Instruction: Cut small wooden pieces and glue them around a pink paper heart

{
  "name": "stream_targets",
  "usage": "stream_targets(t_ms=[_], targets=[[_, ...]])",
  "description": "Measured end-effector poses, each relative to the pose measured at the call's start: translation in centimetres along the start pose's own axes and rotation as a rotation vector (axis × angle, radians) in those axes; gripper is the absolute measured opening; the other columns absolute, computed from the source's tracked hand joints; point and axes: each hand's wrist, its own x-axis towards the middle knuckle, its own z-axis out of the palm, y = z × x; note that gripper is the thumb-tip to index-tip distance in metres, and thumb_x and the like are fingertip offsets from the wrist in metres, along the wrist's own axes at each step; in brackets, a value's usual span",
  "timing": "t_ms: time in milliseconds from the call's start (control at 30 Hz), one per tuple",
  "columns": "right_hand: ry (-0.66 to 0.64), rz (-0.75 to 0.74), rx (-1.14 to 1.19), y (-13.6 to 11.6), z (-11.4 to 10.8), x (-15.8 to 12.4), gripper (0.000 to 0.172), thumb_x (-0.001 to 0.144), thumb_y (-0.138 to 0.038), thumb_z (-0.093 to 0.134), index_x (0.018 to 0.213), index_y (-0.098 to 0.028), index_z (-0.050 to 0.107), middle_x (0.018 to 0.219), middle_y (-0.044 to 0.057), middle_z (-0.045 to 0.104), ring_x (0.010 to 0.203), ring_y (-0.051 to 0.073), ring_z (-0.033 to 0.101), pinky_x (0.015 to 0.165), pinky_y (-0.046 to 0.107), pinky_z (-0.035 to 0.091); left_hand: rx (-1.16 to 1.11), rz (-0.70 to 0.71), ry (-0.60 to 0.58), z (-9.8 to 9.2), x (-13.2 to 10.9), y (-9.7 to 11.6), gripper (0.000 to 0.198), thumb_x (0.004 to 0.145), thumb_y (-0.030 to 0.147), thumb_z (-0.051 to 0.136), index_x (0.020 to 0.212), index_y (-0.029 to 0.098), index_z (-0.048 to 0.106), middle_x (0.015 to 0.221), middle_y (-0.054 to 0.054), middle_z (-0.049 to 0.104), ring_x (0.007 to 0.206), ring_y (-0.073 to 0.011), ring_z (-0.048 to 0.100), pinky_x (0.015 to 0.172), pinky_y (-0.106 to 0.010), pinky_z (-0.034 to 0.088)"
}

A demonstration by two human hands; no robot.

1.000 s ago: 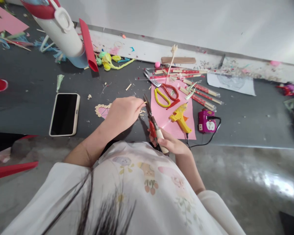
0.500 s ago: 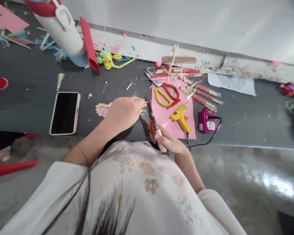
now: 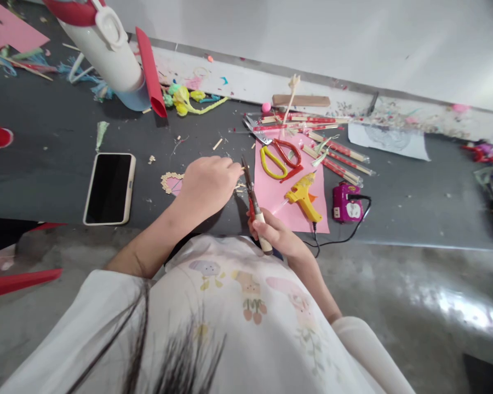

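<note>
My left hand [image 3: 211,183] is closed, fingertips pinching a thin wooden stick [image 3: 244,169] whose end shows at the blades. My right hand [image 3: 274,230] grips a pair of shears [image 3: 251,191] with narrow dark blades and red and white handles. The blade tips point away from me, right beside my left fingertips. Partly under my left hand lies a pink heart-shaped piece [image 3: 172,183] edged with small pale wooden bits. Short stick pieces [image 3: 240,189] are scattered on the table between my hands.
On pink paper [image 3: 271,202] lie a yellow glue gun [image 3: 303,196] and scissors [image 3: 286,153] with red and yellow handles. A purple box [image 3: 347,202] with a cable sits right. Wrapped chopsticks [image 3: 337,158] lie behind. Left are a phone [image 3: 109,189] and a bottle [image 3: 107,54].
My right hand and the shears have shifted slightly left, and the blades stand closer to my left fingertips. My left hand has moved a little, still pinching the stick.
</note>
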Motion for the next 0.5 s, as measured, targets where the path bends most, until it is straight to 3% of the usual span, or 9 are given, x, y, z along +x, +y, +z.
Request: stream_targets(t_ms=[100,167,233,333,400,500], targets=[[0.037,0.001,0.066,0.1,0.2,0.3,0.04,0.085,-0.057,0.058,0.103,-0.022,0.053,0.08,0.0,0.054,0.071,0.016,0.051,0.065,0.032,0.042,-0.053,-0.013,0.121,0.1,-0.5,0.8,0.034,0.101,0.03,0.037,0.102,0.016,0.068,0.097,-0.012,0.069,0.093,-0.0239,0.063,0.077,-0.036,0.041],[0.043,-0.008,0.115,0.2,0.3,0.5,0.039,0.085,-0.057,0.058,0.101,-0.022,0.052,0.079,-0.001,0.054,0.069,0.015,0.05,0.064,0.032,0.042,-0.121,-0.062,0.129,0.3,-1.1,1.2,0.041,0.101,0.038,0.036,0.091,0.016,0.069,0.092,-0.012,0.069,0.09,-0.0229,0.062,0.075,-0.035,0.04],[0.047,-0.014,0.134,0.2,0.3,0.6,0.039,0.084,-0.057,0.058,0.1,-0.022,0.051,0.078,-0.001,0.054,0.068,0.015,0.05,0.064,0.032,0.042,-0.217,-0.134,0.013,0.8,-1.7,1.5,0.049,0.1,0.049,0.036,0.078,0.017,0.067,0.08,-0.009,0.068,0.079,-0.0207,0.062,0.069,-0.033,0.039],[0.063,-0.028,0.101,0.1,0.1,0.6,0.04,0.084,-0.059,0.058,0.098,-0.022,0.052,0.077,-0.001,0.054,0.069,0.016,0.051,0.064,0.032,0.043,-0.438,-0.2,-0.25,2.0,-2.2,1.7,0.048,0.093,0.059,0.046,0.086,0.018,0.069,0.079,-0.007,0.071,0.071,-0.0199,0.063,0.064,-0.031,0.039],[0.072,-0.051,0.073,0.2,0.0,0.6,0.042,0.085,-0.06,0.058,0.099,-0.021,0.053,0.08,0.0,0.055,0.072,0.017,0.053,0.067,0.033,0.046,-0.615,-0.223,-0.337,3.0,-2.2,1.8,0.044,0.089,0.059,0.053,0.096,0.019,0.069,0.089,-0.007,0.073,0.078,-0.0209,0.066,0.067,-0.031,0.042],[0.073,-0.1,0.023,0.2,-0.2,0.7,0.044,0.086,-0.059,0.058,0.106,-0.021,0.052,0.088,0.003,0.059,0.083,0.02,0.056,0.075,0.036,0.048,-1.004,-0.261,-0.414,4.5,-2.1,2.1,0.039,0.084,0.056,0.061,0.094,0.018,0.067,0.092,-0.006,0.074,0.083,-0.0201,0.068,0.072,-0.03,0.048]])
